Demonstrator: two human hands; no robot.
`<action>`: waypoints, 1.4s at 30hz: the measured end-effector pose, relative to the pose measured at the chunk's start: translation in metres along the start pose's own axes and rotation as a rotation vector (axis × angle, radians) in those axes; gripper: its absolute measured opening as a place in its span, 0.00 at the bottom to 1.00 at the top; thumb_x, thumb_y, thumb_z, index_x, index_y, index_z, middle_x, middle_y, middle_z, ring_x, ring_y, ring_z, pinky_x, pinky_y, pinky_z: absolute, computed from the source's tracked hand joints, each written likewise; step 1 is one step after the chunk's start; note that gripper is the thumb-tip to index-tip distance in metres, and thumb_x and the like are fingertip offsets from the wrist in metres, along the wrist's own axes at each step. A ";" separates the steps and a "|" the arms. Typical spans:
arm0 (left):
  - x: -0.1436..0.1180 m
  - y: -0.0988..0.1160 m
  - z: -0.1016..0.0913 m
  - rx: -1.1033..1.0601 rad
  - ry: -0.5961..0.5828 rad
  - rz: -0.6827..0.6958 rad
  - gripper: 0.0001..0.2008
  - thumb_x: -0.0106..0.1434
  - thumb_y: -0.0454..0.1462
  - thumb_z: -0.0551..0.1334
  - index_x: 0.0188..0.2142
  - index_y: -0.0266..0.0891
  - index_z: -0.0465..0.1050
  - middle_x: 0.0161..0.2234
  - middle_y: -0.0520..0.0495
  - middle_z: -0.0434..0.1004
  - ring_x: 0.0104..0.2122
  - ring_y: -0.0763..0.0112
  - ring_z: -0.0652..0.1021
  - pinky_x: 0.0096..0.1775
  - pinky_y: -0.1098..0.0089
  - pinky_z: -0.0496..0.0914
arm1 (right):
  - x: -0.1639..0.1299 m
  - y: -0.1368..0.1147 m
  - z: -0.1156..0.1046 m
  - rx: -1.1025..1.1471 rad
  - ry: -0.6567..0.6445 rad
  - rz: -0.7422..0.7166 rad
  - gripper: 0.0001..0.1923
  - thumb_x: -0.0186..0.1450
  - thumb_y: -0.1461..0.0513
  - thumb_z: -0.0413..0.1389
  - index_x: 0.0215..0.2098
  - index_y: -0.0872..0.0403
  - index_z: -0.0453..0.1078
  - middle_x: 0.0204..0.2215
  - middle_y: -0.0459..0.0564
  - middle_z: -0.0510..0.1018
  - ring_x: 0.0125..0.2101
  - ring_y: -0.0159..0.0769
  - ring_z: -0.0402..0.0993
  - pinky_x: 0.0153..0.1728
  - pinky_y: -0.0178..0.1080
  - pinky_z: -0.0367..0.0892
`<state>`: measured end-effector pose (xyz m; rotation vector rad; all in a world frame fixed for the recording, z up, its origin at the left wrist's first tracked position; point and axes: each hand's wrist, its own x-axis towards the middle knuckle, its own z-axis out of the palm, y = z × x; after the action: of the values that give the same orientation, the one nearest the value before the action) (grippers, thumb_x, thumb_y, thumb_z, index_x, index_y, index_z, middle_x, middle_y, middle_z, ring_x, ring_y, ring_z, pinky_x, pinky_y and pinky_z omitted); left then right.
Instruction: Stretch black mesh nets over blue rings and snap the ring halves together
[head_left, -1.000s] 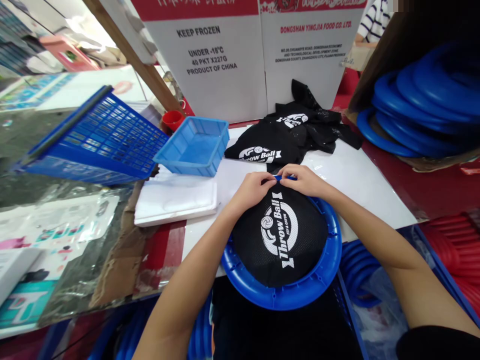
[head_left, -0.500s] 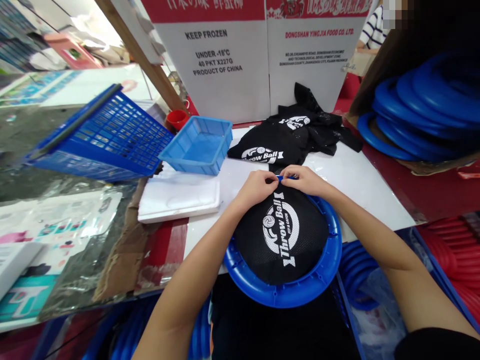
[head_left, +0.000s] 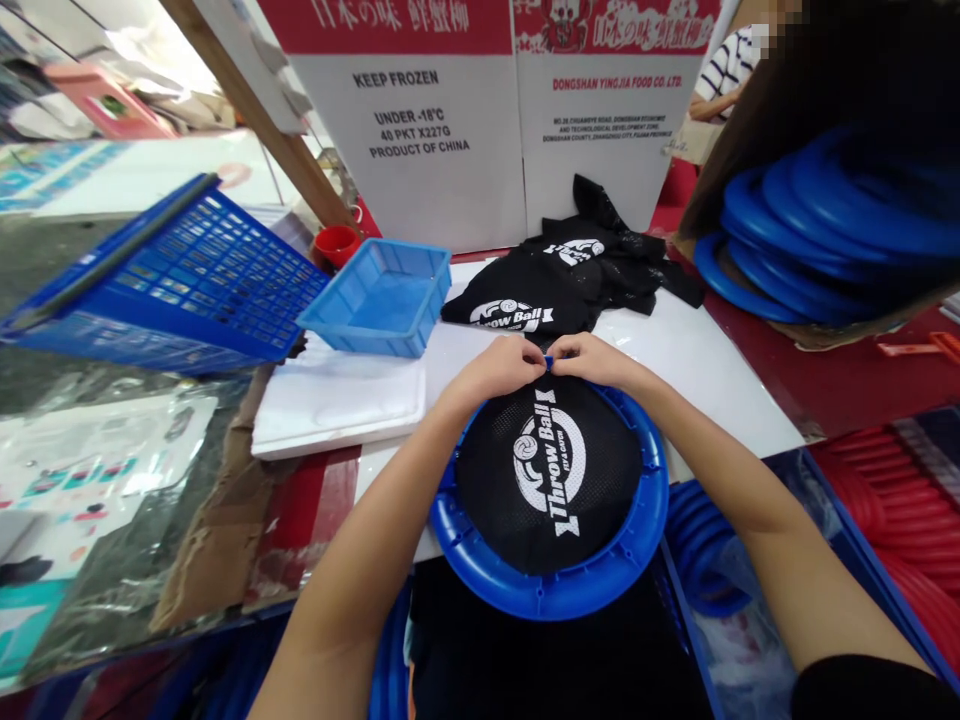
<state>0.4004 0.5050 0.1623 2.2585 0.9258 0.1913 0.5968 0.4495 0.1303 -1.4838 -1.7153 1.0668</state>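
Note:
A round blue plastic ring (head_left: 495, 585) lies in front of me, its near side over my lap and its far side on the white table. Inside it sits a black mesh disc (head_left: 487, 480) printed "Throw Ball". At the ring's far edge my left hand (head_left: 510, 362) and my right hand (head_left: 589, 358) meet, fingers pinched close together. Both grip the rim there, and a small bit of blue shows between the fingertips. Just beyond the hands, a pile of black mesh fabric pieces (head_left: 570, 290) carries the same white print.
Left of the fabric, a light blue tray (head_left: 386, 300) stands beside a white foam slab (head_left: 337, 405). Farther left a blue basket (head_left: 187, 290) leans over. Stacked blue rings (head_left: 817, 220) fill the right side. A white carton (head_left: 420, 190) stands behind. A person's arm (head_left: 712, 105) shows at upper right.
The view has shifted slightly, so most things appear farther left. The mesh looks flatter inside the ring, and both hands stay pinched at its far edge with their fingertips closer together.

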 end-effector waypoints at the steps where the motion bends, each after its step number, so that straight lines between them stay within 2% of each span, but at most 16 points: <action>1: 0.001 0.000 -0.001 0.000 -0.017 -0.001 0.12 0.63 0.33 0.64 0.37 0.38 0.88 0.36 0.44 0.88 0.37 0.58 0.84 0.44 0.64 0.75 | 0.001 -0.001 0.000 0.004 -0.013 0.008 0.10 0.53 0.55 0.58 0.27 0.53 0.75 0.27 0.44 0.76 0.33 0.37 0.71 0.38 0.40 0.64; 3: 0.001 -0.001 0.000 0.008 -0.008 0.005 0.11 0.64 0.33 0.64 0.36 0.38 0.88 0.36 0.44 0.88 0.37 0.58 0.84 0.45 0.63 0.75 | 0.000 -0.004 -0.001 -0.002 -0.030 0.018 0.10 0.52 0.55 0.58 0.26 0.53 0.74 0.27 0.44 0.76 0.32 0.37 0.70 0.37 0.40 0.63; 5: -0.003 -0.006 0.004 0.006 0.049 0.054 0.10 0.64 0.32 0.64 0.37 0.39 0.86 0.37 0.43 0.87 0.38 0.59 0.84 0.47 0.62 0.76 | -0.002 -0.006 -0.003 -0.034 -0.036 0.016 0.09 0.53 0.55 0.57 0.25 0.53 0.72 0.27 0.45 0.76 0.33 0.37 0.70 0.37 0.40 0.63; 9: -0.023 -0.019 0.006 -0.041 0.161 0.249 0.08 0.67 0.34 0.65 0.43 0.41 0.83 0.49 0.43 0.84 0.48 0.59 0.83 0.55 0.58 0.76 | -0.011 -0.002 -0.018 -0.193 0.056 0.009 0.06 0.55 0.57 0.58 0.25 0.51 0.72 0.27 0.45 0.77 0.33 0.39 0.72 0.39 0.41 0.65; 11: -0.032 -0.023 0.002 -0.006 0.143 0.273 0.06 0.67 0.37 0.68 0.42 0.41 0.82 0.56 0.41 0.80 0.56 0.56 0.80 0.62 0.54 0.72 | -0.017 0.004 -0.031 -0.283 0.117 0.005 0.04 0.56 0.59 0.58 0.26 0.51 0.71 0.28 0.45 0.77 0.34 0.40 0.73 0.40 0.42 0.67; 13: -0.038 -0.024 0.000 0.084 0.087 0.243 0.06 0.67 0.40 0.70 0.41 0.41 0.82 0.61 0.39 0.76 0.62 0.51 0.76 0.66 0.50 0.68 | -0.022 0.011 -0.044 -0.332 0.121 0.004 0.02 0.56 0.60 0.59 0.26 0.50 0.71 0.30 0.47 0.78 0.35 0.41 0.74 0.41 0.43 0.69; 15: -0.040 -0.022 -0.001 0.185 0.037 0.222 0.06 0.67 0.40 0.71 0.40 0.40 0.83 0.64 0.37 0.74 0.64 0.46 0.74 0.67 0.47 0.67 | -0.027 0.014 -0.053 -0.333 0.097 -0.040 0.02 0.57 0.62 0.60 0.30 0.50 0.73 0.36 0.49 0.81 0.38 0.43 0.77 0.43 0.44 0.73; 17: -0.040 -0.020 0.000 0.248 0.009 0.233 0.06 0.67 0.39 0.70 0.41 0.40 0.83 0.63 0.36 0.74 0.64 0.45 0.73 0.67 0.46 0.66 | -0.030 0.014 -0.054 -0.319 0.060 -0.163 0.06 0.59 0.62 0.60 0.36 0.50 0.76 0.48 0.53 0.82 0.48 0.48 0.79 0.50 0.49 0.75; 20: -0.039 -0.021 -0.004 0.215 -0.009 0.231 0.06 0.68 0.38 0.67 0.41 0.40 0.83 0.59 0.38 0.78 0.60 0.48 0.76 0.65 0.50 0.68 | -0.032 0.010 -0.041 -0.352 -0.017 -0.329 0.12 0.66 0.60 0.61 0.47 0.48 0.80 0.64 0.56 0.74 0.64 0.53 0.71 0.65 0.58 0.68; 22: -0.039 -0.025 -0.011 0.167 -0.014 0.194 0.06 0.68 0.38 0.66 0.40 0.41 0.84 0.54 0.40 0.79 0.55 0.52 0.79 0.62 0.54 0.71 | -0.030 0.008 -0.029 -0.421 -0.030 -0.357 0.12 0.69 0.58 0.61 0.49 0.48 0.81 0.67 0.58 0.72 0.67 0.56 0.68 0.68 0.62 0.64; 25: -0.039 -0.033 -0.023 0.119 -0.034 0.141 0.06 0.66 0.39 0.67 0.37 0.41 0.84 0.51 0.42 0.80 0.50 0.56 0.80 0.59 0.57 0.72 | -0.026 0.009 -0.018 -0.479 -0.007 -0.373 0.09 0.71 0.57 0.60 0.43 0.50 0.82 0.64 0.60 0.75 0.65 0.57 0.70 0.67 0.63 0.65; 29: -0.040 -0.037 -0.032 0.073 -0.057 0.095 0.05 0.63 0.39 0.69 0.35 0.41 0.84 0.51 0.42 0.81 0.48 0.58 0.80 0.58 0.58 0.72 | -0.021 0.011 -0.022 -0.401 0.033 -0.393 0.10 0.72 0.57 0.58 0.39 0.50 0.81 0.54 0.57 0.83 0.54 0.50 0.79 0.60 0.56 0.72; 34: -0.040 -0.034 -0.031 0.039 -0.049 0.059 0.05 0.64 0.38 0.67 0.34 0.42 0.83 0.38 0.45 0.85 0.41 0.60 0.81 0.50 0.61 0.74 | -0.019 0.012 -0.024 -0.372 0.103 -0.362 0.07 0.69 0.57 0.61 0.36 0.49 0.80 0.40 0.52 0.86 0.43 0.48 0.81 0.52 0.51 0.73; 42: -0.038 -0.041 -0.030 -0.082 -0.025 -0.004 0.04 0.62 0.36 0.68 0.32 0.42 0.83 0.35 0.46 0.88 0.36 0.63 0.83 0.45 0.64 0.75 | -0.018 0.014 -0.022 -0.314 0.156 -0.289 0.07 0.67 0.56 0.63 0.35 0.48 0.81 0.38 0.50 0.86 0.42 0.47 0.80 0.51 0.51 0.72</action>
<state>0.3381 0.5173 0.1630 2.1790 0.8939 0.1948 0.6256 0.4360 0.1300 -1.4016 -1.9735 0.5365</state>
